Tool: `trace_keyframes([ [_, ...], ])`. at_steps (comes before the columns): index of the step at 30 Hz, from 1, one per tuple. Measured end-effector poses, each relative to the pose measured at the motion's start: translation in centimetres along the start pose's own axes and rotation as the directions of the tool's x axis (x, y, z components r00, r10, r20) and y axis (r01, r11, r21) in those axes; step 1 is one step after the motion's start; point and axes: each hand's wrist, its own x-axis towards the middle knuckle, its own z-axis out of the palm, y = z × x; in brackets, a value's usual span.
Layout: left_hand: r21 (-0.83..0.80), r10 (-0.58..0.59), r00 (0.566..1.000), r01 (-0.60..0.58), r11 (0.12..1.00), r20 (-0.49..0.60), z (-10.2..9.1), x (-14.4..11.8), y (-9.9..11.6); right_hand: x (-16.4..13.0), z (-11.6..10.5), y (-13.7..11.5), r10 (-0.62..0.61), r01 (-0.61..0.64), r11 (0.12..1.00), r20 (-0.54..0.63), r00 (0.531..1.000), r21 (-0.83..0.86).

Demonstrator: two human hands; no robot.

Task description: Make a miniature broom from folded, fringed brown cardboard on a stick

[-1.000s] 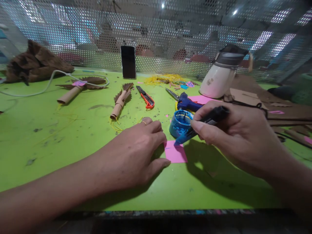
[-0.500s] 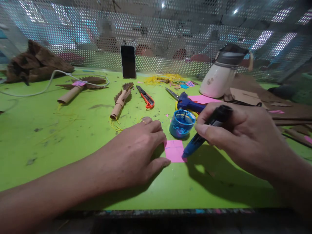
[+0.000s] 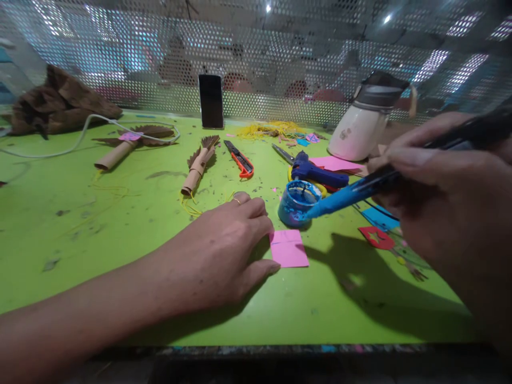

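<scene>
My left hand (image 3: 236, 248) lies palm down on the table, thumb and index finger apart, their tips at the left edge of a small pink paper square (image 3: 288, 249). A faint pen line crosses the upper part of that paper. In my right hand (image 3: 444, 176), the fingers are closed around a black and blue marker (image 3: 348, 196), raised above the table to the right of the paper. Its tip points left, overlapping in view the paint-stained glass jar (image 3: 298, 205); whether they touch I cannot tell. Behind the jar lies a dark blue glue gun (image 3: 318, 173).
A red cutter knife (image 3: 240, 160) and two cardboard-tube figures (image 3: 196, 176) with yellow strings lie to the left. A phone (image 3: 210, 101) stands at the back near yellow shreds (image 3: 270, 129). A white pitcher (image 3: 356, 130) is at right, and a red cutout (image 3: 376, 238) lies under my right hand.
My right hand has lifted the marker off the pink paper and moved right and up, uncovering the red cutout and blue paper. My left hand has stayed in place.
</scene>
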Motion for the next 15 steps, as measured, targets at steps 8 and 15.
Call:
trace_keyframes([
  [8, 0.001, 0.005, 1.0, -0.005, 1.0, -0.025, 0.1, -0.3, -0.1, 1.2, 0.5, 0.6, -0.073, 0.059, 0.994, -0.164, 0.984, -0.091],
  [15, 0.012, 0.005, 1.0, -0.005, 1.0, 0.009, -0.3, -0.2, 0.1, 2.0, 1.2, 3.1, 0.014, -0.009, 0.991, 0.041, 0.999, -0.131],
])
